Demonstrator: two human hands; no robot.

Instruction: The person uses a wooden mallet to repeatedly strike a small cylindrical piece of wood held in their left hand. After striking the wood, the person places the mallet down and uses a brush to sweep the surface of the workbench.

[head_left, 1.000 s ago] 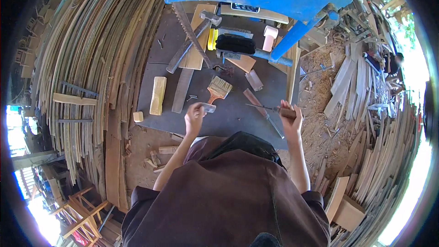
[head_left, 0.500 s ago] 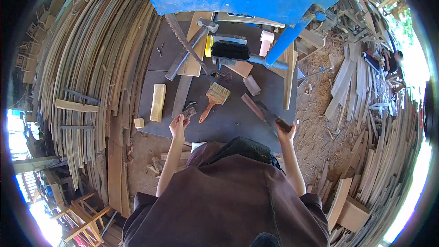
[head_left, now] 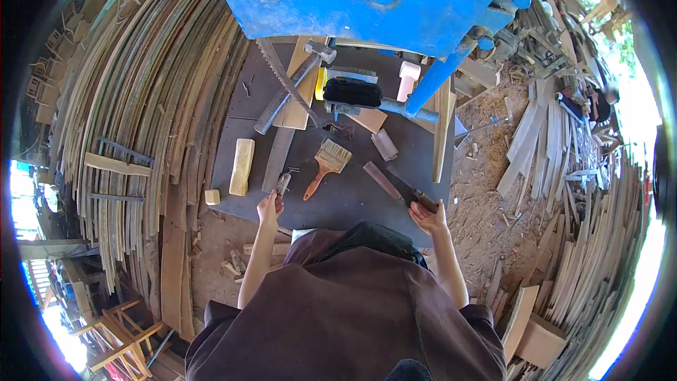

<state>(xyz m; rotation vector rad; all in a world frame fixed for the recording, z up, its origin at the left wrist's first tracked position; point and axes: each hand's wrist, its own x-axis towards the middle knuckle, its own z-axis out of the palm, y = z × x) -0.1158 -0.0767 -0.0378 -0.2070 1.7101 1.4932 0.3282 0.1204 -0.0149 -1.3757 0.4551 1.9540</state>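
Observation:
My left hand (head_left: 269,207) pinches a small flat grey-brown plate (head_left: 283,183) by its lower end, over the dark tabletop (head_left: 338,204). At the right, my right hand (head_left: 430,219) has its fingers spread beside the dark handle of a bladed tool (head_left: 423,200), whose exact kind I cannot make out. The tool's dark blade points up and left, close to a narrow brown strip (head_left: 381,182). Between my hands lies a wide paintbrush (head_left: 328,166) with pale bristles and an orange-brown handle. A yellowish wooden block (head_left: 242,167) rests left of my left hand.
A hammer (head_left: 296,88) and a saw blade (head_left: 285,83) cross over boards at the back. A blue machine (head_left: 367,0) overhangs the far side, with a blue bar (head_left: 431,85) slanting down. Stacked planks (head_left: 141,99) line the left; timber (head_left: 585,268) piles up at right.
The bladed tool has moved left and down onto the table, and my right hand has opened beside it. My left hand has turned the small plate more edge-on.

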